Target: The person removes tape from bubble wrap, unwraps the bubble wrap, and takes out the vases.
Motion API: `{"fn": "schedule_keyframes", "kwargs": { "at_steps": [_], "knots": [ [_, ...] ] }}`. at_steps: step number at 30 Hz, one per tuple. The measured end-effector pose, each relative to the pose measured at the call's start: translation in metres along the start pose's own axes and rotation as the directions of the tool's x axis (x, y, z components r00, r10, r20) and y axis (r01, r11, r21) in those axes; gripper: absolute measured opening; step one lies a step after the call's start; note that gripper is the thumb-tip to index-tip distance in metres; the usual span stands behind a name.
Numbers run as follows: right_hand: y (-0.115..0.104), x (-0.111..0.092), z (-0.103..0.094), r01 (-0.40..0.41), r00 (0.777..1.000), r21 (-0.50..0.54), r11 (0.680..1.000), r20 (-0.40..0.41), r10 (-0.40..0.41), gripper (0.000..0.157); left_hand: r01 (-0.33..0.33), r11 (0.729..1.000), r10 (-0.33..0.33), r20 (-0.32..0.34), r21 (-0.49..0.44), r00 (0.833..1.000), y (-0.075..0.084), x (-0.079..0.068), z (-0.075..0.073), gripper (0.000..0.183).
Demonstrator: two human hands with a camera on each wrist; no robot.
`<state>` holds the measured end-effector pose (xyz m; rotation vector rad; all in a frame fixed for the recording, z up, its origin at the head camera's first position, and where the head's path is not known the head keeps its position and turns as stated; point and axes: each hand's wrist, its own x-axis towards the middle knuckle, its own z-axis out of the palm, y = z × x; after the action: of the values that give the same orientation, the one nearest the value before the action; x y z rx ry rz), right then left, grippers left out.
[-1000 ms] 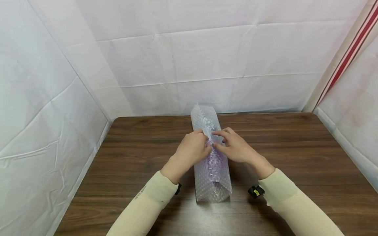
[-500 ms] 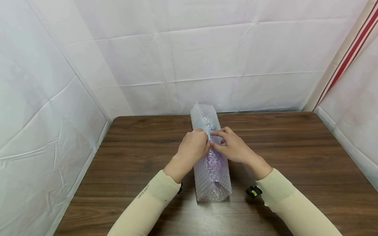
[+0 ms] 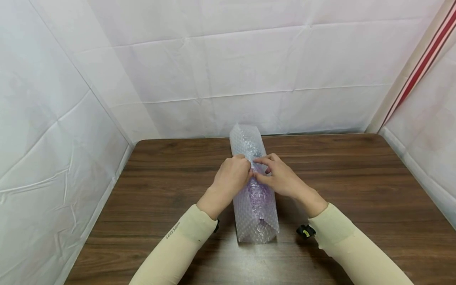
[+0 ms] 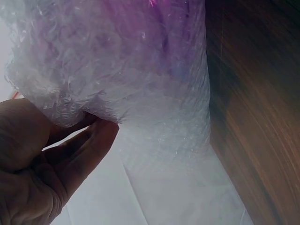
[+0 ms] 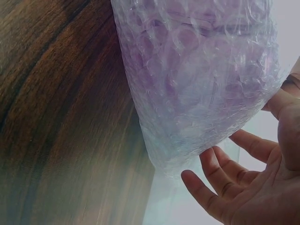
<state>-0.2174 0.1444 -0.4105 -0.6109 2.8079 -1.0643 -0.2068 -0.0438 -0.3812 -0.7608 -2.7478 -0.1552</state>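
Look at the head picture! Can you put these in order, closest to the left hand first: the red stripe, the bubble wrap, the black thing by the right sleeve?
1. Bubble wrap: pinched by the left hand.
2. Black thing: to the right, lower in the picture, by the right sleeve.
3. Red stripe: far right, up on the wall.

Across the lower frame we see the table (image 3: 160, 174), with the bubble-wrapped bundle (image 3: 255, 206) lying lengthwise on it at the centre, the left hand (image 3: 231, 174) on its left half, the right hand (image 3: 281, 178) at its right, and sheeting (image 3: 246, 63) behind, filling the upper frame.
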Motion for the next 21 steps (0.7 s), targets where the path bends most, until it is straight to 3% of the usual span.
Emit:
{"fn": "schedule_keyframes", "kwargs": {
  "at_steps": [21],
  "knots": [
    [-0.0048,-0.0019,0.0005,-0.001,1.000,0.012,1.000,0.028,0.001,0.053,-0.033,0.996,0.029,-0.050,-0.085,0.998,-0.0076,-0.0019,0.0045,0.023]
  ]
}}
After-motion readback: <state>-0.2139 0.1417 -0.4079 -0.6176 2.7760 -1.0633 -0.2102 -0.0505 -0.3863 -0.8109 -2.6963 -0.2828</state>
